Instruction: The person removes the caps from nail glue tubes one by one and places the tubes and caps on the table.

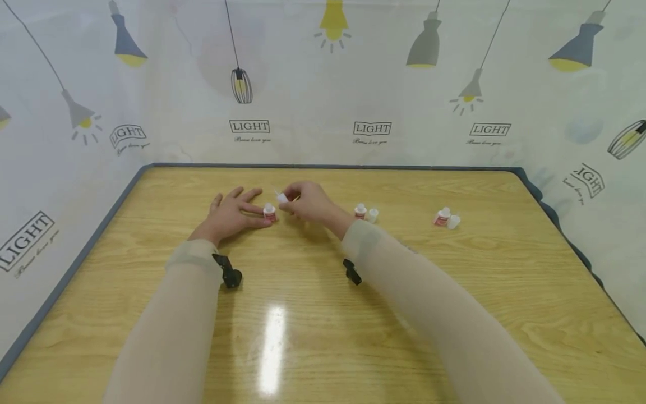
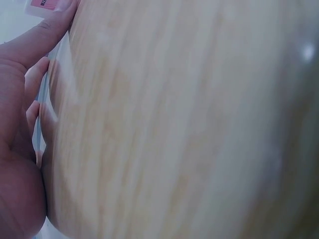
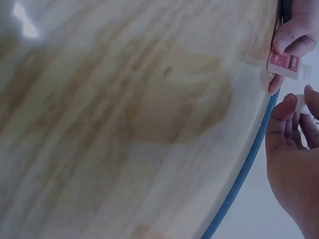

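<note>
A small white bottle (image 1: 270, 215) with a red label stands on the table, its white top uncovered. My left hand (image 1: 229, 216) pinches it low down between thumb and forefinger, the other fingers spread over the tabletop. The left wrist view catches only a corner of the bottle's label (image 2: 46, 4) by the thumb. Just to the right of the bottle, my right hand (image 1: 313, 203) pinches a white cap (image 1: 281, 198) between thumb and fingertips. The right wrist view shows that cap (image 3: 300, 104) apart from the bottle (image 3: 285, 62).
To the right stands a second red-labelled bottle (image 1: 360, 213) with a white cap (image 1: 373, 215) beside it. Farther right, a third bottle (image 1: 442, 217) has its own white cap (image 1: 453, 222) next to it. A lamp-patterned curtain (image 1: 303, 84) surrounds the wooden table (image 1: 323, 348).
</note>
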Tool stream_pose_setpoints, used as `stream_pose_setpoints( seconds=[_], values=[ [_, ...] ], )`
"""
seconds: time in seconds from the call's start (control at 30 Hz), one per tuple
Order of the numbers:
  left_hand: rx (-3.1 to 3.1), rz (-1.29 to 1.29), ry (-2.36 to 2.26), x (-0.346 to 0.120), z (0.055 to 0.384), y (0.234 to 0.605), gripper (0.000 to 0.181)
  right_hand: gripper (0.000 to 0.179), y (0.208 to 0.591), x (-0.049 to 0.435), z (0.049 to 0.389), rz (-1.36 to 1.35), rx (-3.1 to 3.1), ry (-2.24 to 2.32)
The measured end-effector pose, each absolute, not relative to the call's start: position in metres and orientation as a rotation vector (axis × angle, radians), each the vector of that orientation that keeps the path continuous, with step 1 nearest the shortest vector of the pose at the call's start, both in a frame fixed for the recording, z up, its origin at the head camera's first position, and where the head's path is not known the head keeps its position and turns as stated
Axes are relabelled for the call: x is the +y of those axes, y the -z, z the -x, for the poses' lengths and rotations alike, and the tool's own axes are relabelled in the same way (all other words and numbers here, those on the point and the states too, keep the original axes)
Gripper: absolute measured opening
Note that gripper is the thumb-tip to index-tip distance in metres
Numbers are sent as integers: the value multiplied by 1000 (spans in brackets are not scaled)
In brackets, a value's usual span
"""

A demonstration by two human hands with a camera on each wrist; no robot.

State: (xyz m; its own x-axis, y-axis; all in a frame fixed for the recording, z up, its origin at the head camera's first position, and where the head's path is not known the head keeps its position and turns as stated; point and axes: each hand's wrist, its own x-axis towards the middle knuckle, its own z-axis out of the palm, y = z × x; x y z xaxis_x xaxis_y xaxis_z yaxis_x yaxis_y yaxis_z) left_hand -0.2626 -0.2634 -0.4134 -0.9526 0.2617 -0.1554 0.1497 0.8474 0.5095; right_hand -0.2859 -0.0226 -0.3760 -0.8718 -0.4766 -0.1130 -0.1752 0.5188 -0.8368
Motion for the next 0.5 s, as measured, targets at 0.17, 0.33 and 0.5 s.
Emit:
stream_pose_setpoints(
  seconds=[0.17, 0.33, 0.5],
  values=[
    [2808, -315, -755, -263, 263, 414, 56, 29, 379, -23, 284, 491, 2414, 1290],
    [2805, -316, -760, -264, 263, 415, 56, 29, 382, -24, 281, 529, 2481, 1199],
    [2805, -316, -759, -264, 263, 415, 56, 26, 384, -26, 279, 539, 2535, 1122]
  ],
)
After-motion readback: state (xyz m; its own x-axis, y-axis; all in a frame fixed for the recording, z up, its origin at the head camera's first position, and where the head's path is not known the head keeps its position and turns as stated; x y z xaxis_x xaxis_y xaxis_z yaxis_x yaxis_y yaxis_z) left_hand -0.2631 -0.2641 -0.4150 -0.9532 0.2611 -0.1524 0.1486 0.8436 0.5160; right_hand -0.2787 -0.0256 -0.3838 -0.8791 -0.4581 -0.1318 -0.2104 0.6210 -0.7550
